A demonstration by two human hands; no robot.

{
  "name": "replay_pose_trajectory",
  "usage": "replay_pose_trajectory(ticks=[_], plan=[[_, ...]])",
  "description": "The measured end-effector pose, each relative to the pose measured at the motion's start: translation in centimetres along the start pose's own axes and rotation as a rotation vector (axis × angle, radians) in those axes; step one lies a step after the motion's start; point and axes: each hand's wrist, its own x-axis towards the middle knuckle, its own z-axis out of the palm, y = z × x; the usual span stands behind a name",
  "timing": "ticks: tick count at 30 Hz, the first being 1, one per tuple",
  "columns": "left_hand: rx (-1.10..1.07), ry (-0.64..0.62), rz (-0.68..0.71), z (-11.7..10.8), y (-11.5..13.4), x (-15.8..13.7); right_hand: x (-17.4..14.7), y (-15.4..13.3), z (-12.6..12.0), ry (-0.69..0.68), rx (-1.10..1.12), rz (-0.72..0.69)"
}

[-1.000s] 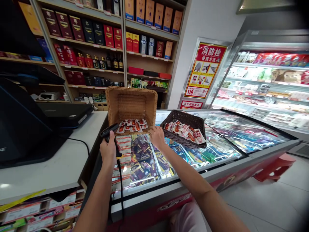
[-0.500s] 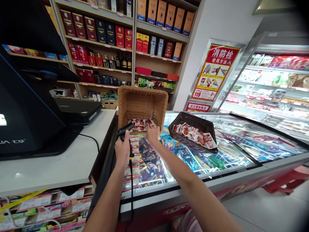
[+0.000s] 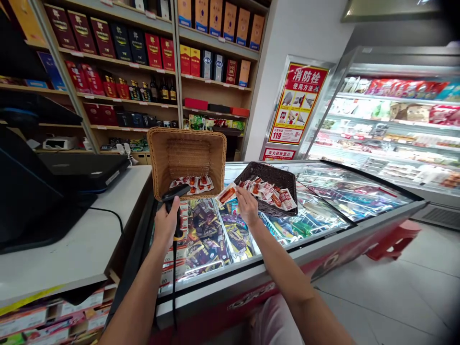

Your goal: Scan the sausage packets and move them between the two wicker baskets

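My left hand point(image 3: 166, 223) is closed round the handle of a black barcode scanner point(image 3: 176, 192), whose cable hangs down in front of the freezer. Between the fingers of my right hand point(image 3: 247, 205) is a small sealed snack packet point(image 3: 227, 194), white with a reddish-brown piece showing through. That packet is in the gap between two baskets. On the left, a tan wicker basket point(image 3: 187, 136) is tipped toward me, with several similar packets point(image 3: 196, 184) at its bottom. To the right, a dark brown wicker basket point(image 3: 247, 173) holds more of these packets point(image 3: 269, 192).
Both baskets rest on a glass-topped chest freezer point(image 3: 309, 230) full of packaged goods. A white counter point(image 3: 68, 211) with a dark checkout machine point(image 3: 28, 187) stands at left. Shelves of boxed bottles point(image 3: 143, 96) line the back. A red stool point(image 3: 393, 239) is on the floor at right.
My right hand has come out of the tan basket and moved right, with a snack packet in its fingers. My left hand keeps the scanner. The view has swung right.
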Motion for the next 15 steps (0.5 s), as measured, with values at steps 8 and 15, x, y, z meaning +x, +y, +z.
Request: replay_pose_trajectory(ticks=[8,15], plan=[[-0.066,-0.228,-0.042,0.4,2.0,-1.4,0.2,1.2,0.4,0.177,0.056,0.418],[-0.026,-0.307,-0.005,0.3,1.1,-1.1,-0.3,2.2,-0.5,0.066,-0.030,0.241]])
